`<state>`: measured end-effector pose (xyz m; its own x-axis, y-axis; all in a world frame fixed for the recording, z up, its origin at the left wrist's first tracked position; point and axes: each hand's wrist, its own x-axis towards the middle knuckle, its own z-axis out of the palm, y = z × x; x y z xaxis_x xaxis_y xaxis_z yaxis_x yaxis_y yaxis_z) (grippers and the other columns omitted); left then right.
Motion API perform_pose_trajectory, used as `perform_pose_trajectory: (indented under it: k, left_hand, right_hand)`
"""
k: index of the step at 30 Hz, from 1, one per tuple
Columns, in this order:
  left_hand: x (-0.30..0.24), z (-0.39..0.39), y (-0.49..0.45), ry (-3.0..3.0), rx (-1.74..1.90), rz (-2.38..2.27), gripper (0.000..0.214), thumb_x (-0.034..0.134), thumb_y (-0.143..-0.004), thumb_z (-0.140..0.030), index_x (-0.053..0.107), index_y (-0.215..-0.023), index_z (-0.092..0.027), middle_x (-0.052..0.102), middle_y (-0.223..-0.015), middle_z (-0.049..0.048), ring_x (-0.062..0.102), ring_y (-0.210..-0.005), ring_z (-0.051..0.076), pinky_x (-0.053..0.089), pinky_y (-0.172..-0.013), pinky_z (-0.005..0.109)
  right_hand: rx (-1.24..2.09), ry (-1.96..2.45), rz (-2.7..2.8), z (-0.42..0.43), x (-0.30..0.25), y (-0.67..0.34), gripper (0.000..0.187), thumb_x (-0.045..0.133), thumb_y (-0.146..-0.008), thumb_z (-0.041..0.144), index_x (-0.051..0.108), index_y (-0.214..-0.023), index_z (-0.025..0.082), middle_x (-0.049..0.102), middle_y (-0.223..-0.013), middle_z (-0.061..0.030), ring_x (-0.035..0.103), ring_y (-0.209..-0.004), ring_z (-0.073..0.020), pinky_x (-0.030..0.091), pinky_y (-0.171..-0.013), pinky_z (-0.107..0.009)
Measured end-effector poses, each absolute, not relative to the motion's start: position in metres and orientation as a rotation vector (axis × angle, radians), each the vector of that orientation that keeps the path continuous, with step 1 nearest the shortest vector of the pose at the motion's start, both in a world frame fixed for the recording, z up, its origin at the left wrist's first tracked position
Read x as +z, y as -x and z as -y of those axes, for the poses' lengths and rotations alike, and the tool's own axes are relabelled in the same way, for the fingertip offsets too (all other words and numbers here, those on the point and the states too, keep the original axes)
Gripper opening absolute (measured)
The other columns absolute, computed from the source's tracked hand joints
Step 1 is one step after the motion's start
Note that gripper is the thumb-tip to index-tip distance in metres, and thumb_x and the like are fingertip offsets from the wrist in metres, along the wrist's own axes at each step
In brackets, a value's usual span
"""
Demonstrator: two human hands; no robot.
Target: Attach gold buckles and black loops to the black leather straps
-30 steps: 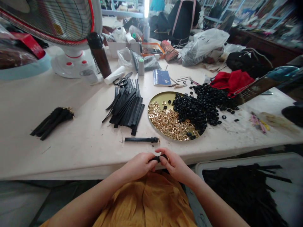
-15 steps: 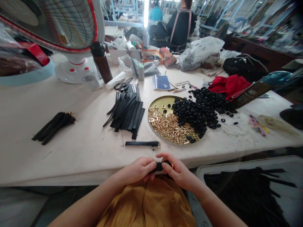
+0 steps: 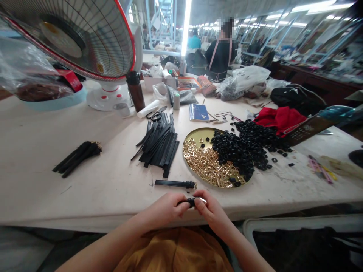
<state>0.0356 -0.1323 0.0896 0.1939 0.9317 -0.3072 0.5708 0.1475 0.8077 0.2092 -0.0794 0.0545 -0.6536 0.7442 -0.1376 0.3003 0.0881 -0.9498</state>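
My left hand [image 3: 167, 208] and my right hand [image 3: 211, 212] meet at the near table edge, both pinched on a short black strap [image 3: 188, 202] with a gold buckle end at my right fingertips. Just beyond them a finished black strap [image 3: 175, 184] lies flat on the table. A round gold tray [image 3: 198, 135] holds several gold buckles [image 3: 208, 166] and a heap of black loops [image 3: 241, 145] that spills onto the table. A pile of loose black straps [image 3: 160, 141] lies left of the tray.
A bundle of black straps [image 3: 77, 158] lies at the left. A large fan [image 3: 85, 37], a dark bottle [image 3: 135, 90], scissors [image 3: 154, 114], a blue booklet [image 3: 199, 112] and red cloth [image 3: 279, 117] stand further back. A bin of black straps [image 3: 306, 249] sits lower right. A person works at the far end.
The view has tilted up, so the table sits lower in frame. My hands have risen from my lap to the table edge, still working the same strap between them.
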Motion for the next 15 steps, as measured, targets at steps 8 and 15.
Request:
perform_pose_trajectory:
  k: [8, 15]
  left_hand:
    - [0.077, 0.123, -0.035, -1.84, 0.407, -1.591, 0.026, 0.04, -0.083, -0.028, 0.062, -0.076, -0.015, 0.065, -0.074, 0.0047, 0.055, -0.065, 0.016, 0.033, -0.055, 0.022]
    - [0.074, 0.064, -0.002, -2.151, 0.208, -2.05, 0.027, 0.044, -0.085, -0.036, 0.063, -0.09, -0.017, 0.061, -0.089, 0.0087, 0.055, -0.084, 0.02, 0.039, -0.07, 0.028]
  right_hand:
    - [1.514, 0.985, 2.014, 0.069, 0.035, -0.2, 0.029, 0.037, -0.086, 0.044, 0.045, -0.073, 0.019, 0.043, -0.056, 0.0038, 0.042, -0.051, -0.0113, 0.033, -0.047, -0.022]
    - [0.733, 1.204, 2.266, 0.05, 0.03, -0.187, 0.026, 0.042, -0.086, 0.037, 0.055, -0.075, 0.018, 0.054, -0.074, -0.0052, 0.051, -0.07, -0.0187, 0.038, -0.063, -0.03]
